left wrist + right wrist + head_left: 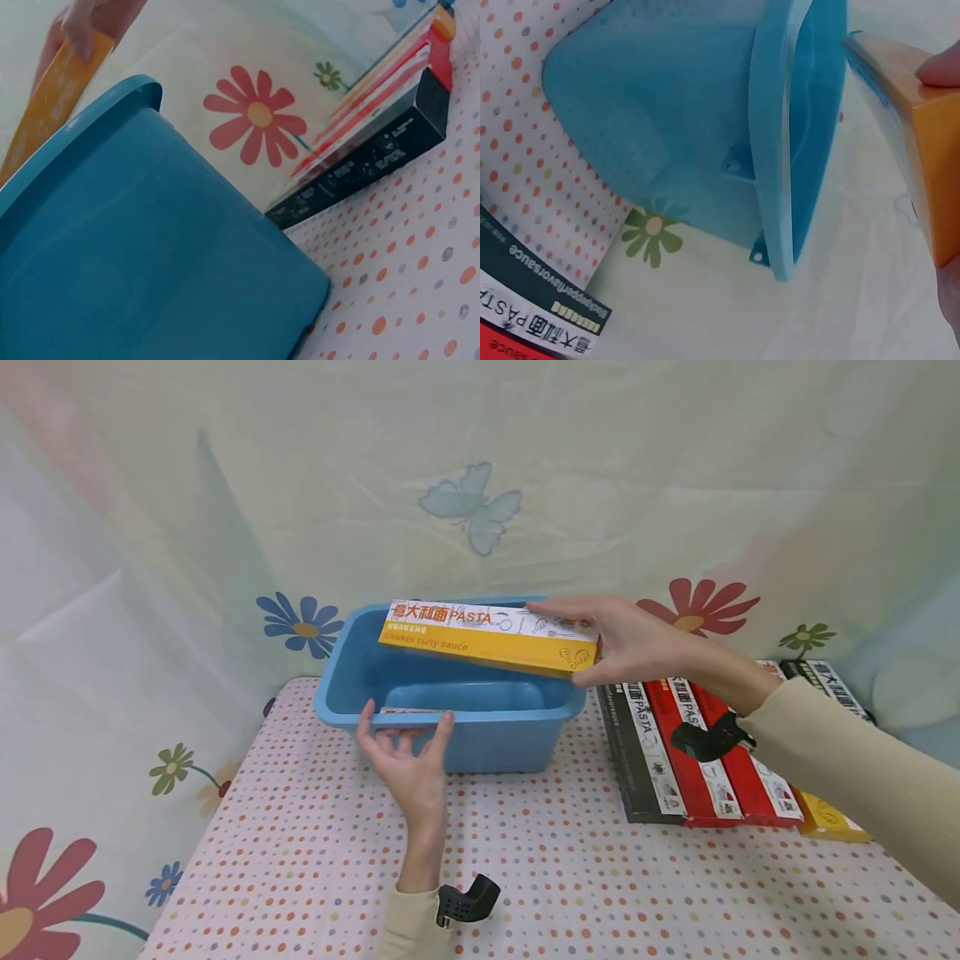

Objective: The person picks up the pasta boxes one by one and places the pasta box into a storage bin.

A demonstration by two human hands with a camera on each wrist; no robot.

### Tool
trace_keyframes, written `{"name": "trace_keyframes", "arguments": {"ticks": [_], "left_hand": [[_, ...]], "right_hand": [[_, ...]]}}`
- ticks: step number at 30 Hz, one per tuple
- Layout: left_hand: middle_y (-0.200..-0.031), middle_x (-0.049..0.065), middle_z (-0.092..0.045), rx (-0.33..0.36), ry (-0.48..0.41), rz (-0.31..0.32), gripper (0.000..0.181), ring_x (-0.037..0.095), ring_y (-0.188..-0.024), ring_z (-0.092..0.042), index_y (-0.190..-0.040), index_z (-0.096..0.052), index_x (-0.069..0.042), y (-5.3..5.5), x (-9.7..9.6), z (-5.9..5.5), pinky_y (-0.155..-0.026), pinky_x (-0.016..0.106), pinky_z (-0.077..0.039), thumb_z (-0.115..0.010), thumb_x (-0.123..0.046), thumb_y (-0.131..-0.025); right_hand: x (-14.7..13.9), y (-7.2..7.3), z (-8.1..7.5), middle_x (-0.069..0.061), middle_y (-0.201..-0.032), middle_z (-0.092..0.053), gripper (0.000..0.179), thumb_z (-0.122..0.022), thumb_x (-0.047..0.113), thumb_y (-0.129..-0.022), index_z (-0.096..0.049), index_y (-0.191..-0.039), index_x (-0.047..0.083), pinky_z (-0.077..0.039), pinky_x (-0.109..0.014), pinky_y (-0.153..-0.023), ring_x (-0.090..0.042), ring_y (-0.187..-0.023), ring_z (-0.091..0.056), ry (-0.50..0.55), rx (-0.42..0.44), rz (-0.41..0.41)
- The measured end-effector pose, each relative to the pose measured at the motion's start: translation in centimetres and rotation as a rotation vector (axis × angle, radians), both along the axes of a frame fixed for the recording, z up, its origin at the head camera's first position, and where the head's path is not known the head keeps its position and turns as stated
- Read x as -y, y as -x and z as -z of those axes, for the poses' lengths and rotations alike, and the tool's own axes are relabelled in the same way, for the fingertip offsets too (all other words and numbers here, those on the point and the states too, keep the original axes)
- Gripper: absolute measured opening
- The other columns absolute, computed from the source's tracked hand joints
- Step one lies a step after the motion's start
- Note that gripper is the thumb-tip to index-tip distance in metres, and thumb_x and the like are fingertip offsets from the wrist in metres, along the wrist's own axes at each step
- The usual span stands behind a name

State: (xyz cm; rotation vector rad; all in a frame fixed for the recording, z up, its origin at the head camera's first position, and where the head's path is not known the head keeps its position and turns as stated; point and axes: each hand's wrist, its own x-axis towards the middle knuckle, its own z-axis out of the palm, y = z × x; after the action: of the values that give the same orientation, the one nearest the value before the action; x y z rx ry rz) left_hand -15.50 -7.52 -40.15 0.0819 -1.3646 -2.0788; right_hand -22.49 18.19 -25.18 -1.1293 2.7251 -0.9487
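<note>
In the head view my right hand (626,639) grips the right end of a yellow and white pasta box (480,635), chicken curry sauce flavour. The box tilts slightly over the blue plastic bin (495,743), its lower edge above the opening. My left hand (408,768) holds the bin's front rim, with thumb and index finger reaching over it. Just behind that rim shows a strip of another white box (411,711) inside the bin; the rest of it is hidden. The right wrist view shows the held box's orange end (937,165) between thumb and fingers.
Right of the bin several pasta boxes lie side by side: a black one (626,760), red ones (697,768) and a yellow one (832,818). A dotted cloth (540,868) covers the table. A flowered curtain (600,510) hangs behind.
</note>
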Motion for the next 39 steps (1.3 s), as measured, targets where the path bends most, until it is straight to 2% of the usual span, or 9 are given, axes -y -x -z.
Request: {"name": "trace_keyframes", "arguments": {"ticks": [5, 7, 12, 19, 30, 39], "left_hand": [[-0.132, 0.015, -0.05, 0.004, 0.001, -0.006, 0.099, 0.027, -0.098, -0.057, -0.158, -0.027, -0.014, -0.1, -0.1, 0.0, -0.08, 0.033, -0.063, -0.086, 0.004, -0.082], [-0.129, 0.015, -0.05, 0.01, -0.003, -0.003, 0.099, 0.026, -0.097, -0.057, -0.158, -0.027, -0.014, -0.1, -0.2, 0.1, -0.081, 0.033, -0.063, -0.086, 0.004, -0.081], [-0.123, 0.017, -0.049, -0.004, -0.016, 0.009, 0.099, 0.025, -0.096, -0.057, -0.158, -0.028, -0.014, -0.2, -0.4, 0.4, -0.08, 0.032, -0.062, -0.086, 0.006, -0.08], [-0.123, 0.014, -0.05, -0.02, -0.018, 0.012, 0.098, 0.025, -0.096, -0.057, -0.158, -0.028, -0.015, -0.3, -0.3, 0.3, -0.079, 0.033, -0.062, -0.085, 0.005, -0.081], [-0.129, 0.016, -0.05, -0.025, -0.03, 0.015, 0.098, 0.026, -0.097, -0.057, -0.158, -0.027, -0.015, -0.7, -0.1, -0.1, -0.08, 0.033, -0.063, -0.085, 0.007, -0.081], [-0.133, 0.016, -0.049, -0.026, -0.019, 0.022, 0.098, 0.027, -0.098, -0.057, -0.159, -0.026, -0.014, -1.2, -0.3, -0.1, -0.079, 0.034, -0.063, -0.084, 0.005, -0.083]], "right_hand": [[2.3, 2.7, 0.0, -0.017, -0.152, -0.055, 0.083, -0.079, 0.002, -0.077, -0.048, -0.155, 0.0, -0.054, -0.044, -0.096, -0.028, -0.117, -0.058, -0.145, 0.003, -0.079], [2.8, 3.5, 0.1, -0.017, -0.151, -0.055, 0.083, -0.079, 0.001, -0.077, -0.048, -0.154, -0.001, -0.053, -0.045, -0.097, -0.029, -0.119, -0.058, -0.18, 0.026, -0.106], [4.1, 5.2, 0.5, -0.019, -0.15, -0.056, 0.082, -0.076, 0.003, -0.078, -0.047, -0.153, -0.004, -0.051, -0.039, -0.087, -0.028, -0.116, -0.059, -0.248, 0.082, -0.145], [6.1, 7.4, 1.1, -0.021, -0.149, -0.057, 0.08, -0.077, 0.006, -0.08, -0.046, -0.152, -0.008, -0.049, -0.032, -0.073, -0.027, -0.105, -0.06, -0.279, 0.163, -0.166], [9.0, 9.2, 1.4, -0.021, -0.147, -0.057, 0.079, -0.075, 0.006, -0.081, -0.044, -0.153, -0.008, -0.049, -0.03, -0.077, -0.027, -0.1, -0.058, -0.282, 0.282, -0.214], [8.4, 10.4, 2.5, -0.02, -0.151, -0.053, 0.08, -0.075, 0.005, -0.081, -0.045, -0.155, -0.003, -0.048, -0.032, -0.084, -0.029, -0.108, -0.055, -0.31, 0.359, -0.177]]}}
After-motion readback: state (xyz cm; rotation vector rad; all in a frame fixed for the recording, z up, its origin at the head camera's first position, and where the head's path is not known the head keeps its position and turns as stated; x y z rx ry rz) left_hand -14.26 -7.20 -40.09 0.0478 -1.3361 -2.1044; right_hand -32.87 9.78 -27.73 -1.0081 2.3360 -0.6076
